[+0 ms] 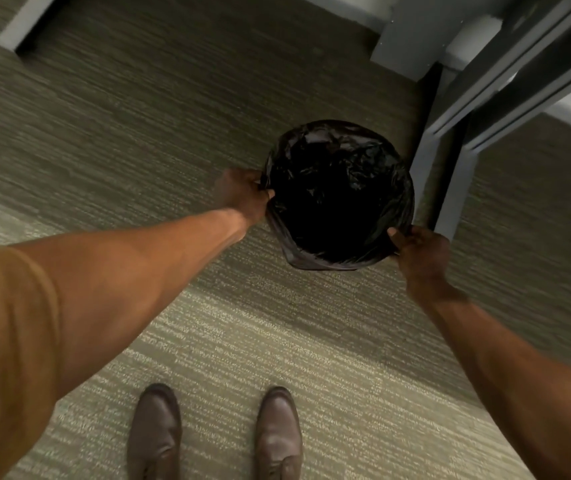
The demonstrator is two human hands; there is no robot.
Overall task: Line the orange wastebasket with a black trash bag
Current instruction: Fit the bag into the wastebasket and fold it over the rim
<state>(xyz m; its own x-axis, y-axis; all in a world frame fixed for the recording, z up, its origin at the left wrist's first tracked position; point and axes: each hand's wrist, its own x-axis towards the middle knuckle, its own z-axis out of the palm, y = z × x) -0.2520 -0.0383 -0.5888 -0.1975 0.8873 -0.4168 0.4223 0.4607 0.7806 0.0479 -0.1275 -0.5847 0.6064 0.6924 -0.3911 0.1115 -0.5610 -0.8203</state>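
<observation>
A black trash bag stands upright on carpet, its round mouth opening upward. The left hand and right hand each pinch its rim on opposite sides.

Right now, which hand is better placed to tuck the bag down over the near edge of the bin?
Probably the right hand. It grips the black trash bag at the near right rim, beside the loose fold hanging there. The left hand holds the far left side.

Carpet floor — bag-covered wastebasket by grey frame post, brown shoes nr bottom.
</observation>
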